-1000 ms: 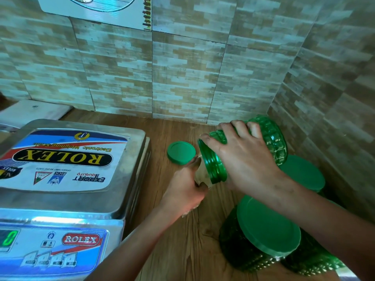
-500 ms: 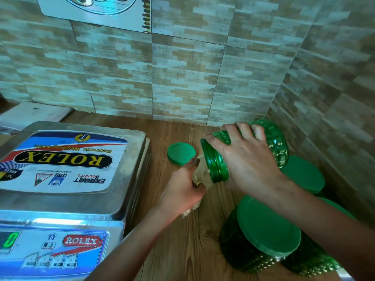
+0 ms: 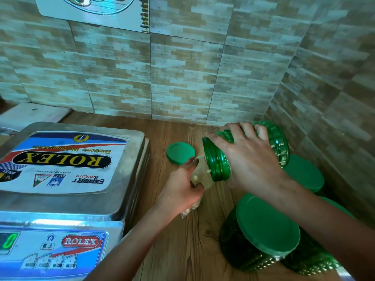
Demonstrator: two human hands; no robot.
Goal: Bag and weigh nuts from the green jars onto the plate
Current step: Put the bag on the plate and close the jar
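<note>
**A:** Head cam: anything different from half a second ago?

**B:** Barely. The right hand (image 3: pixel 249 159) still has its fingers wrapped round the tipped green jar (image 3: pixel 217 161), mouth pointing left into the clear bag (image 3: pixel 200 171). The left hand (image 3: pixel 180 189) still pinches the bag's rim open, right at the jar mouth. Only new bit: a couple of pale nuts (image 3: pixel 195 177) show more plainly in the bag's top.

**A:** And the rest?

**B:** Same spots. The loose lid (image 3: pixel 180 153) lies flat on the wooden counter (image 3: pixel 188 250), just beyond the left hand. The scale (image 3: pixel 129 199) sits left, reading 0, and the lidded jars (image 3: pixel 263 230) stand near right.
</note>
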